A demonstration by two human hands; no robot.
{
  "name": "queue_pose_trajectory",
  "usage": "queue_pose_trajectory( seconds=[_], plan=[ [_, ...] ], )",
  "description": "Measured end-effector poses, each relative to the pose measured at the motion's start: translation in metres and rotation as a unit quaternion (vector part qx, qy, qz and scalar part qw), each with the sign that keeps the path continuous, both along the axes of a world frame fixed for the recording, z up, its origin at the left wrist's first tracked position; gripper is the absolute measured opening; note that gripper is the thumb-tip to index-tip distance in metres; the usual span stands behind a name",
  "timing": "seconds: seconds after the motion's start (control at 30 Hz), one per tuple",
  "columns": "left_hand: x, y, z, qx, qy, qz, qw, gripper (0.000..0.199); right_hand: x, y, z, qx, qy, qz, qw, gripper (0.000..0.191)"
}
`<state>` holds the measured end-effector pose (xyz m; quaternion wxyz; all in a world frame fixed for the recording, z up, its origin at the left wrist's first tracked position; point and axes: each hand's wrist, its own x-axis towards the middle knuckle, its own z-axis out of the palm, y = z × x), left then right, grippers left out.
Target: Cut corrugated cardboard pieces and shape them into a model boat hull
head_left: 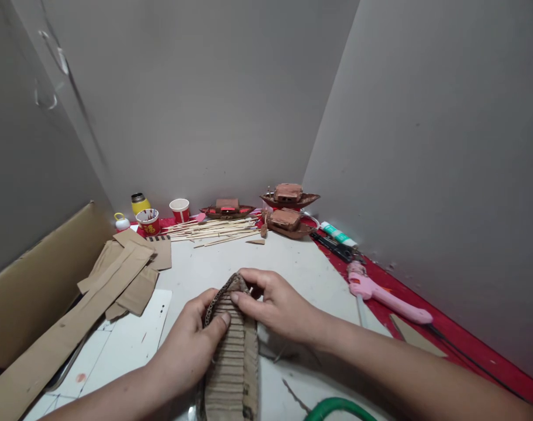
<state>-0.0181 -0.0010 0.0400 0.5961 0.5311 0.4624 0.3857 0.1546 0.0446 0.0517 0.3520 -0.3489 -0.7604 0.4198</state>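
Observation:
A long piece of ribbed cardboard [229, 362] with raised side walls and a pointed far end lies near the front middle of the table. My left hand [191, 336] grips its left wall, the thumb resting on the ribs. At the pointed tip, my right hand [272, 304] pinches the right side between thumb and fingers. The near end of the piece runs out of the picture.
Cardboard strips [90, 310] lie at the left. Behind are paper cups [179, 210], wooden sticks [217, 230] and small model boats [288, 196]. A pink glue gun [387, 295] rests at the right; a green ring-shaped part [336, 404] shows at the front edge.

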Motion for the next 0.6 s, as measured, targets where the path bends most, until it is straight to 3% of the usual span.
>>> queue_pose_trajectory(
  seconds=[0.13,0.4,0.6],
  plan=[
    [0.0011,0.0005,0.0025,-0.03,-0.019,0.029,0.999,0.035,-0.0008,0.0005,0.0,-0.049,0.027,0.011,0.998,0.007],
    [0.0037,0.0034,0.0015,0.072,0.033,0.027,0.996,0.025,-0.0053,-0.0036,-0.0013,-0.118,0.062,0.005,0.991,0.008],
    [0.0081,0.0034,0.0006,0.067,0.015,0.032,0.997,0.023,-0.0062,-0.0051,-0.0021,-0.078,0.068,-0.015,0.994,0.008]
  ],
)
